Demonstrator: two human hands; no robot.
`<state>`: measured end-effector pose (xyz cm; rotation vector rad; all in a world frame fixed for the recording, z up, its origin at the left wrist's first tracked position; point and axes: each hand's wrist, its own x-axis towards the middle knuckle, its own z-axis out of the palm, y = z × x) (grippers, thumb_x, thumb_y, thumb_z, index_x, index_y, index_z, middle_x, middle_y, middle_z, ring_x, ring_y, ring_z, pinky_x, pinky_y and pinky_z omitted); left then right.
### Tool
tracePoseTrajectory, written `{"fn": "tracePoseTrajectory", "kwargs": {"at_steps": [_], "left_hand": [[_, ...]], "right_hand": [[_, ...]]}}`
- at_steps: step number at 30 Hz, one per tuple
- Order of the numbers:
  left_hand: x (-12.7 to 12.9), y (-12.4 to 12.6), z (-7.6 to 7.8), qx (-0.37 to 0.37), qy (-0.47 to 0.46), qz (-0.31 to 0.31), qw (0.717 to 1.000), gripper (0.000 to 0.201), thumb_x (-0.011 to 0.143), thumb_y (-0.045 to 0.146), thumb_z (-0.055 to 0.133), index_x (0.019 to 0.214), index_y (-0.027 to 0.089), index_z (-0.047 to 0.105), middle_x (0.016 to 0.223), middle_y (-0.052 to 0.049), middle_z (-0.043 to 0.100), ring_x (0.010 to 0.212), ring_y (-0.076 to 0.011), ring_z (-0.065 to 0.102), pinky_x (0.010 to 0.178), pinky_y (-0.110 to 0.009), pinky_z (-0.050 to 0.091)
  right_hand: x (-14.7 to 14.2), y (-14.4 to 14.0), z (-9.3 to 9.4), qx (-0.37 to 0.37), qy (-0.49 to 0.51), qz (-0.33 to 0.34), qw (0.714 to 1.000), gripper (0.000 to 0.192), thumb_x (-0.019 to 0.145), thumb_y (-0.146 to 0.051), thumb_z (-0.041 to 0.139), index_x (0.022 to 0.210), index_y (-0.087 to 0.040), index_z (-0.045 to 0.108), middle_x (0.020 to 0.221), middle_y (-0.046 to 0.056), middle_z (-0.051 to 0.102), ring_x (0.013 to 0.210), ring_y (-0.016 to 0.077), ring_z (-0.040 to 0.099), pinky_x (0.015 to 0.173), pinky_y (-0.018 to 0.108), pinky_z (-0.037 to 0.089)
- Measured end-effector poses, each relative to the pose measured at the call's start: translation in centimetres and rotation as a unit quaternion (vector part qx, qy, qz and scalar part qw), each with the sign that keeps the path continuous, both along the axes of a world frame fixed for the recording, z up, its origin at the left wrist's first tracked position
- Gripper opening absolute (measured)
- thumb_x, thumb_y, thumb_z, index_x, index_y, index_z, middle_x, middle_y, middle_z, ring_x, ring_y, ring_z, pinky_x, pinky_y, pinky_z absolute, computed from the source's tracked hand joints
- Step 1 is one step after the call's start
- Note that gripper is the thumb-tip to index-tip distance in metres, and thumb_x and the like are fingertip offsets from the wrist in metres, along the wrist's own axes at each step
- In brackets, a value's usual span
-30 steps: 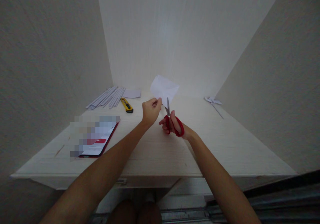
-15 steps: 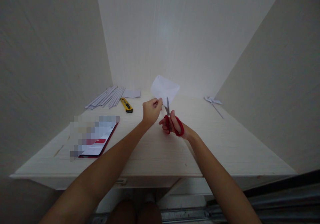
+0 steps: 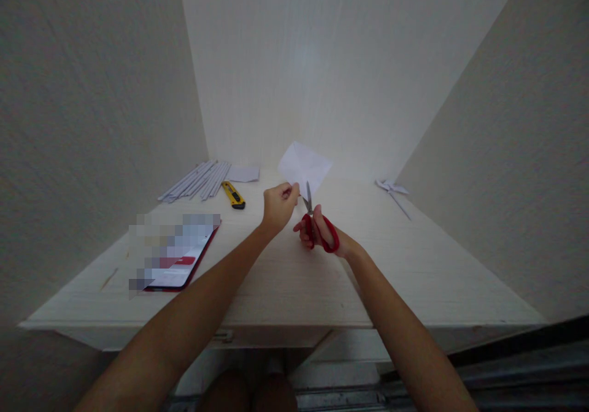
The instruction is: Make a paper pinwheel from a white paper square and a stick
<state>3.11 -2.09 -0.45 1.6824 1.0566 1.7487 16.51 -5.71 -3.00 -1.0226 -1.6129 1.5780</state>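
A: Where is the folded white paper sheet [image 3: 304,164] right now?

B: Raised above the pale wooden tabletop [image 3: 285,277], held up by the left hand [image 3: 277,206]. That hand's fingers [image 3: 288,190] pinch the sheet's lower corner. The right hand [image 3: 317,231] has its fingers threaded through the loops of the red-handled steel scissors [image 3: 315,219], closed around them, blades pointing up at the paper's bottom edge.

A: Are the blades biting the paper yet?

B: I cannot tell; the tips sit right at the edge.

A: How would you judge a clean cut here?

B: Keep the pinch close beside the blades so the sheet stays taut, feed the paper deep into the blades, and turn the paper instead of the scissors.
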Motion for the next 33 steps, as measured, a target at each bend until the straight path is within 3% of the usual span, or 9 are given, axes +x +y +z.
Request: {"fn": "tracePoseTrajectory", "kwargs": {"at_steps": [14,33], "left_hand": [[-0.01,-0.12,0.17,0.016,0.029,0.026,0.999,0.035,0.077,0.030,0.049,0.046,0.015,0.049,0.039,0.005,0.041,0.040,-0.0061,0.036,0.042,-0.019,0.028],[-0.09,0.24,-0.01,0.009,0.014,0.002,1.000,0.033,0.078,0.031,0.048,0.049,0.015,0.051,0.039,0.005,0.039,0.039,-0.0064,0.037,0.041,-0.019,0.028]], "right_hand": [[-0.08,0.00,0.03,-0.028,-0.001,-0.002,1.000,0.072,0.068,-0.079,0.014,0.072,-0.015,0.047,0.049,-0.006,0.033,0.040,0.0069,0.034,0.041,0.023,0.028],[0.02,-0.36,0.25,-0.012,0.004,-0.024,1.000,0.062,0.072,-0.075,0.020,0.063,-0.018,0.041,0.045,-0.007,0.030,0.037,0.0061,0.029,0.038,0.021,0.025]]}}
